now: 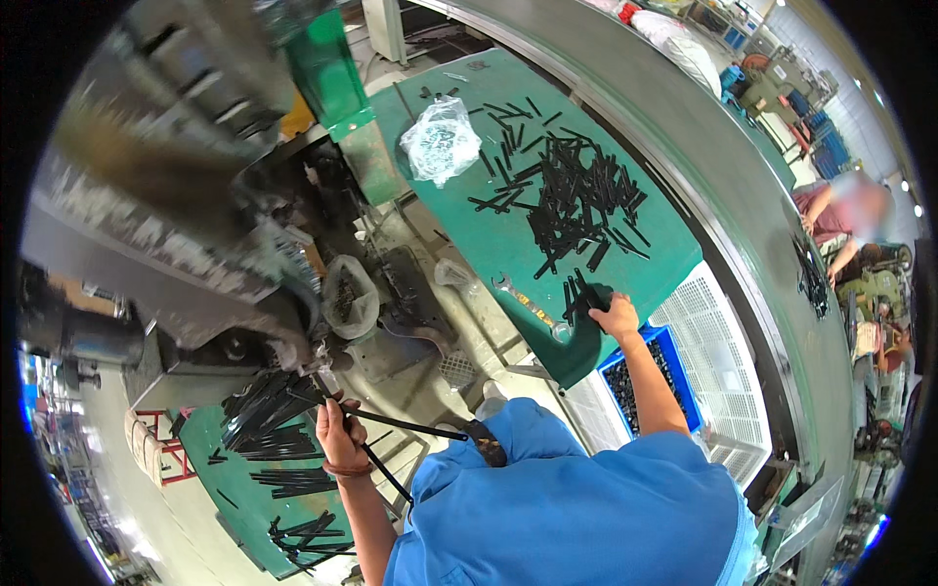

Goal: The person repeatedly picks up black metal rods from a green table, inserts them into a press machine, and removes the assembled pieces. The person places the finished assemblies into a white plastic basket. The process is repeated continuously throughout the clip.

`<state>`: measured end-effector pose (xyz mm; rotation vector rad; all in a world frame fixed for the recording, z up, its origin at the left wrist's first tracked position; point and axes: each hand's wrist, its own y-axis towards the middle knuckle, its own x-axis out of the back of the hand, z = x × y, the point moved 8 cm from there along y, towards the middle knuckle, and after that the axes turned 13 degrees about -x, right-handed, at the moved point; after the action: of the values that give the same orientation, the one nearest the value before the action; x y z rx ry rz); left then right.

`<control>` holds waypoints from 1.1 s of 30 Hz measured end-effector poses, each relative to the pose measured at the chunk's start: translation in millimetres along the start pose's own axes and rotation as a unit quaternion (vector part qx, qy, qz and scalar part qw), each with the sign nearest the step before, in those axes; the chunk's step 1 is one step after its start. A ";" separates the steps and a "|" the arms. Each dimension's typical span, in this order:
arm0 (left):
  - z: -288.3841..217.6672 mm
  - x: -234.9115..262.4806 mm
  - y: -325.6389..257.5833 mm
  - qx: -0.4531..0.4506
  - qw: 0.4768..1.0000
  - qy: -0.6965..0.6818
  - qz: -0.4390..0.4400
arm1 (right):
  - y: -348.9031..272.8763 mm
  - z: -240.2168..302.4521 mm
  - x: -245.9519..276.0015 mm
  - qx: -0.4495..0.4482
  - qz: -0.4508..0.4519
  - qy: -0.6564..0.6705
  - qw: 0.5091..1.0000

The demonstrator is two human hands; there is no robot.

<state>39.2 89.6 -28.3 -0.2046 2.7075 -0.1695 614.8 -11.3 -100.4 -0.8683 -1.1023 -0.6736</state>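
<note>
My left hand [341, 441] is closed round long thin black strips [401, 424], close to the working end of a large grey machine [186, 269]. One strip sticks out toward my lap and another slants down past my wrist. On the near corner of the green table [459, 230], my right hand [618, 317] has its fingers bent around a few short black strips [580, 293]. A big heap of similar short strips [576, 195] lies farther up that table. A wrench [528, 303] rests beside my right hand, along the table's left edge.
A clear plastic bag [442, 142] sits on the table. Blue crate [669, 356] with small black parts stands by my right forearm. Left of me, another green table [210, 439] bears long black strips. A foot pedal [456, 369] is below. Another person [840, 215] works beyond the conveyor.
</note>
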 end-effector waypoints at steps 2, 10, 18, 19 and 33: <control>0.2 -0.3 1.7 0.002 1.000 0.008 0.005 | 1.7 -1.4 -14.2 0.036 -0.009 -0.003 0.999; -1.4 2.7 2.5 0.004 1.000 -0.006 0.005 | 39.0 24.6 -23.6 0.016 -0.008 0.129 0.992; -2.2 -4.7 0.4 0.025 0.999 -0.035 0.004 | 58.6 48.5 16.7 0.055 -0.051 0.205 0.976; -1.8 -1.9 -0.5 0.028 0.999 -0.038 -0.003 | 50.7 58.1 20.9 0.056 -0.055 0.224 0.971; -8.3 -3.7 -0.9 0.057 0.996 -0.054 0.032 | -300.2 341.1 -36.1 0.263 0.468 0.454 0.711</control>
<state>39.1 90.1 -19.1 -0.0912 2.5831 -0.2852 196.1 130.8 10.0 -0.3747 0.1470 0.1429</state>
